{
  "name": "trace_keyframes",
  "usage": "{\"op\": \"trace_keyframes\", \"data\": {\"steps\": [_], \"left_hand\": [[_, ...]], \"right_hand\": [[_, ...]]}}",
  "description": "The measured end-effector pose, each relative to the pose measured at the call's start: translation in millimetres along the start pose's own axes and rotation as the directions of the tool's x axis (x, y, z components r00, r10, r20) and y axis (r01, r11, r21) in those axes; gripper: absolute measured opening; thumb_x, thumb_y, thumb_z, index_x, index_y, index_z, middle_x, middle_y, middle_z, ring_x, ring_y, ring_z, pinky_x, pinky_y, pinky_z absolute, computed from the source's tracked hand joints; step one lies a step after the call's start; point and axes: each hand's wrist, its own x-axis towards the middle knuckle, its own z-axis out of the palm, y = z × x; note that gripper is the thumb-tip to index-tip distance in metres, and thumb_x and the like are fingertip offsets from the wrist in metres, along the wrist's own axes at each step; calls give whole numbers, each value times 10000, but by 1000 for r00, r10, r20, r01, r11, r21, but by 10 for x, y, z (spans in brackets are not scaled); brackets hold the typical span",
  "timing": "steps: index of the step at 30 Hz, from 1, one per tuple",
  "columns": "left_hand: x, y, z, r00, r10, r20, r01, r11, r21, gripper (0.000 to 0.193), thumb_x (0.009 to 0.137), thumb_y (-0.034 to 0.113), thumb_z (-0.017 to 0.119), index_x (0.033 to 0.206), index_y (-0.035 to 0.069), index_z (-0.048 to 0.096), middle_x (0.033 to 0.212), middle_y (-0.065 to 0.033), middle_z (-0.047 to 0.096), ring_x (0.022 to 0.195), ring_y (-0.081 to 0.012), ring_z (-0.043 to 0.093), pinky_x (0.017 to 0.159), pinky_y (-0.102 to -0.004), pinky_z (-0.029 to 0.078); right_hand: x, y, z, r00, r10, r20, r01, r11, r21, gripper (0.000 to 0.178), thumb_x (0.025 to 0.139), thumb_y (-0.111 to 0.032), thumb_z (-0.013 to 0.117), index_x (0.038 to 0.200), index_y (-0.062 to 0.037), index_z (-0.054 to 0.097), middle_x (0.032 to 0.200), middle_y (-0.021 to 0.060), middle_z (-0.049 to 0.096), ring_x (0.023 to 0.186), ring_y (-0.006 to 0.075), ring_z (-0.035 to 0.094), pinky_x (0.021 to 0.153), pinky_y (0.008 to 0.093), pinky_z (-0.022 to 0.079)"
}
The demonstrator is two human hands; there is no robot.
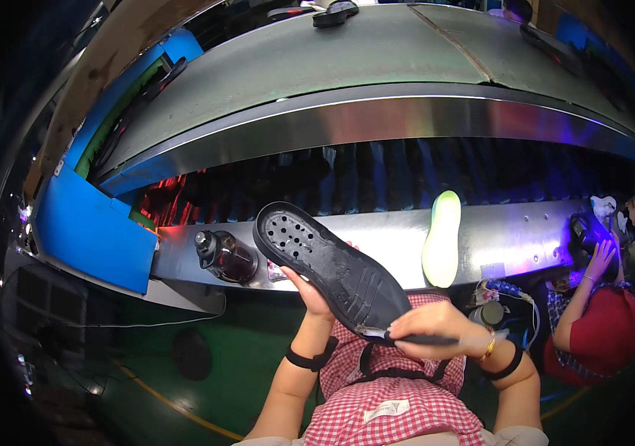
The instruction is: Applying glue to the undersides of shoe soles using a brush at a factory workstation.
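A black shoe sole (343, 271) lies tilted across the middle of the view, its inner face up, with round holes at the far end. My left hand (310, 293) grips it from below along its left edge, and part of the fingers is hidden under it. My right hand (440, 327) is closed round the dark handle of a brush (429, 340). The light-coloured tip of the brush touches the sole's near end, where a wet-looking smear shows. On the metal ledge (399, 223) beyond my right hand lies a neon yellow-green sole (442, 241).
A dark bottle (227, 256) stands on the ledge at the left. Behind it runs a green conveyor belt (295, 67) carrying a black sole (336, 13). A pale-lidded jar (490, 314) sits right of my hand. At far right a person in red (607, 331) handles a dark object.
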Motion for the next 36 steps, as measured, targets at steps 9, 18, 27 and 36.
{"op": "trace_keyframes", "data": {"steps": [9,18,27,36], "left_hand": [[33,-94,232,967,51,249,-41,998,-45,1040,768,867,203,1331,26,438,1236,-163,553,1157,-339,528,1099,-555,312],[58,133,412,915,172,366,-162,985,-58,1045,761,851,331,1337,-16,425,1293,-205,515,1187,-344,508,1109,-525,293],[-6,248,605,926,255,279,-269,963,12,1161,704,923,213,1346,-25,405,1253,-252,539,1177,-383,516,1042,-504,373],[40,316,632,792,240,561,-264,964,-40,1038,758,832,422,1430,44,345,1340,-195,469,1311,-401,360,1103,-562,272]], "right_hand": [[277,-109,64,988,-89,-125,104,988,118,197,732,2,737,926,-13,707,927,133,711,881,260,700,795,333,552],[110,-76,-34,998,-60,-32,64,988,141,198,769,-55,734,963,-32,704,972,119,710,928,236,688,812,330,535],[-3,16,-103,992,71,-109,-41,967,252,225,728,-5,755,949,-16,713,963,120,716,957,231,673,907,332,498],[-48,-21,-165,989,89,-120,-23,881,472,212,705,18,754,911,23,703,939,164,708,933,274,678,859,372,515]]}}
